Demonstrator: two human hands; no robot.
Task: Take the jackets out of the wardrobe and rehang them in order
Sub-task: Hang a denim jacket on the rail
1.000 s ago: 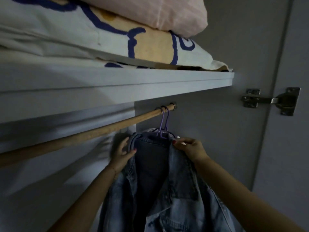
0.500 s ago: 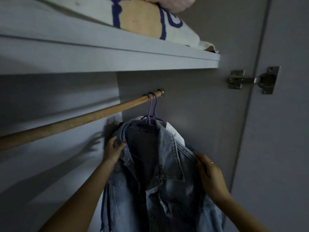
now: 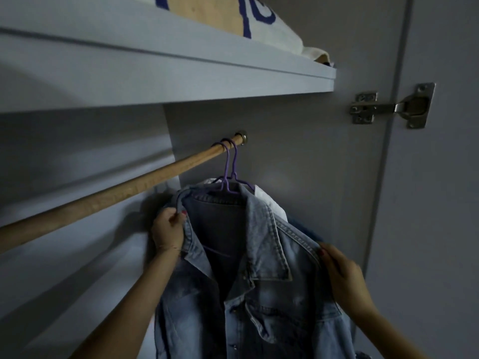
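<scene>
A light blue denim jacket (image 3: 261,286) hangs on a purple hanger (image 3: 228,174) at the right end of the wooden rod (image 3: 124,190). A second purple hook sits beside it on the rod. Behind the denim jacket a white garment (image 3: 272,206) shows, its hanger mostly hidden. My left hand (image 3: 168,229) grips the jacket's left collar edge. My right hand (image 3: 339,273) pinches the jacket's right shoulder seam.
A white shelf (image 3: 207,73) runs just above the rod, with folded bedding (image 3: 233,19) on it. The wardrobe side wall (image 3: 298,156) is right behind the jackets. A metal hinge (image 3: 391,106) joins it to the open door (image 3: 440,203).
The view has dropped and closed in on the jacket. My left hand went from touching the collar to gripping it. My right hand slid from the hanger neck down to the right shoulder.
</scene>
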